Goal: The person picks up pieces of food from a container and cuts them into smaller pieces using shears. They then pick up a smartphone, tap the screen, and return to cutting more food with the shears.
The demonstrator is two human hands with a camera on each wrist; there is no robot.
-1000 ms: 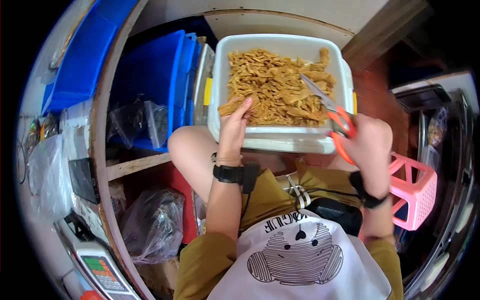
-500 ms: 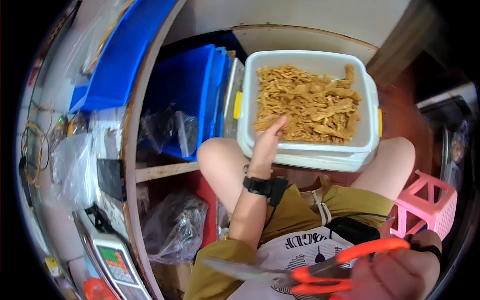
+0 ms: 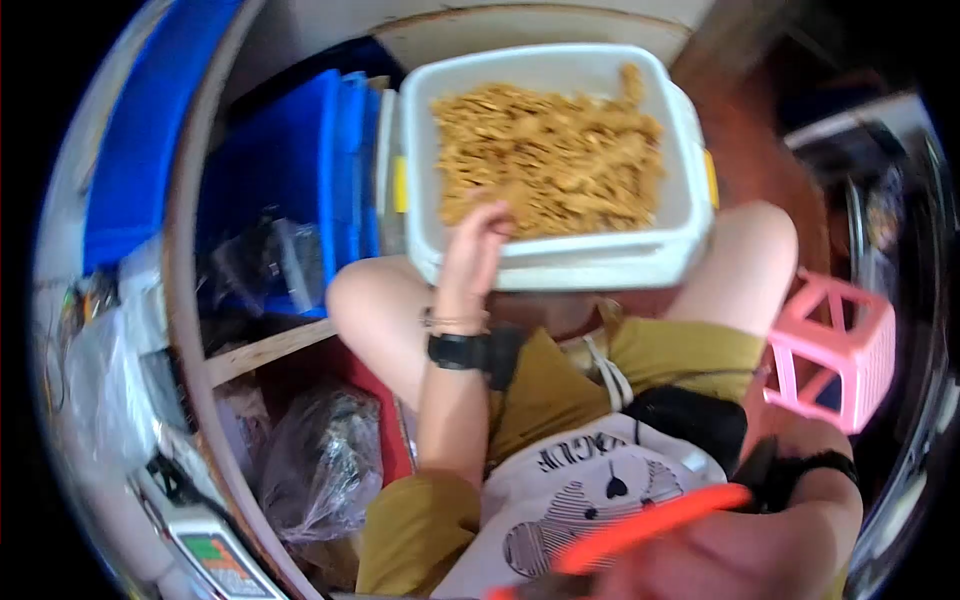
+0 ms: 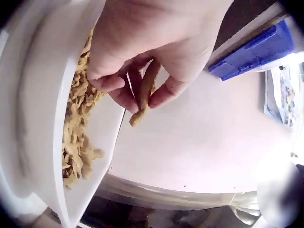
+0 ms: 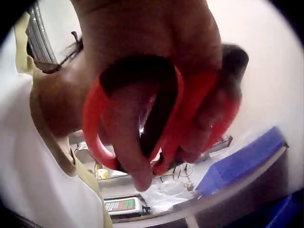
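A white tub [image 3: 560, 262] full of tan strips [image 3: 545, 160] rests on my knees. My left hand [image 3: 478, 245] reaches over its near rim and pinches one tan strip [image 4: 144, 92] between thumb and fingers, above the tub wall [image 4: 33, 123]. My right hand [image 3: 730, 560] is close to the camera at the bottom right and grips the orange-handled scissors [image 3: 640, 528]. In the right wrist view my fingers [image 5: 133, 142] pass through the orange scissor handles [image 5: 190, 109]; the blades are out of sight.
Blue bins [image 3: 300, 170] stand left of the tub under a curved table edge [image 3: 190, 330]. A pink plastic stool [image 3: 835, 345] sits at right. Plastic bags [image 3: 310, 460] and a weighing scale [image 3: 215, 555] lie at lower left.
My right hand has drawn the scissors back from the tub to near my chest. My left hand stays at the tub's near edge. The view has shifted.
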